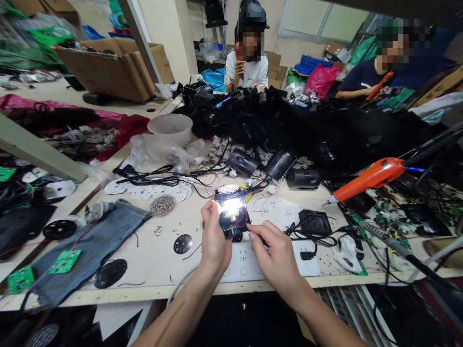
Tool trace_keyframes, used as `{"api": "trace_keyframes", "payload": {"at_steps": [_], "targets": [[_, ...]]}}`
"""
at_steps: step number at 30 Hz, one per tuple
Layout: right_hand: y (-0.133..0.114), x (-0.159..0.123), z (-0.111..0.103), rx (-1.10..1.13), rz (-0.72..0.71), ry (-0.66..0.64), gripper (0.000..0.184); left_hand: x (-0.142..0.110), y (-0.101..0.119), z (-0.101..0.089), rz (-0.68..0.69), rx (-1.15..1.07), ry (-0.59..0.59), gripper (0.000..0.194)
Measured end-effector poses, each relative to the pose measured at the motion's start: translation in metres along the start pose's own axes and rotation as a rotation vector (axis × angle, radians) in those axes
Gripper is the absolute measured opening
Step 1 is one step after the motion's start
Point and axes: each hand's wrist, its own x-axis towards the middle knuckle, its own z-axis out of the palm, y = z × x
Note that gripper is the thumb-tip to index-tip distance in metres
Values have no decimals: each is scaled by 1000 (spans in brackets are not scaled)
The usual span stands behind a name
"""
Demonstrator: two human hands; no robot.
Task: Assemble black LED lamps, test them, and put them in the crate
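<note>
My left hand is closed around a small black lamp unit, tilted up above the bench's front edge. A bright white light glows on the unit, below a round perforated part, and its glare washes out detail. A thin red wire loops across its lower half. At the unit's lower right corner, my right hand has its fingertips pinched together against the edge. Something dark shows between those fingers, too small to name. Behind my hands lies a white power strip.
An orange electric screwdriver and a soldering iron are at right. Black cylindrical housings lie beyond the lamp. Left are a dish of screws, denim cloth and green circuit boards. Two people sit across the bench.
</note>
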Motion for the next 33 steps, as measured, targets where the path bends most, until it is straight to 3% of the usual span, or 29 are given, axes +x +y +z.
{"api": "trace_keyframes", "payload": {"at_steps": [4, 8, 14, 22, 28, 33], "targets": [[1, 0, 0, -115, -110, -42, 23, -2, -1, 0, -35, 19, 58, 21], [3, 2, -4, -287, -276, -186, 27, 0, -2, -1, -94, 28, 75, 18], [6, 5, -13, -278, -252, -316, 31, 2, 0, 1, -144, 40, 145, 14], [4, -1, -5, -521, -422, -265, 28, 6, -7, -3, -248, 71, 139, 20], [-1, -1, -14, -559, -419, -254, 28, 6, -10, -2, -348, 35, 82, 22], [-3, -2, -20, -539, -335, -274, 26, 8, -6, 0, -478, 8, -35, 38]]}}
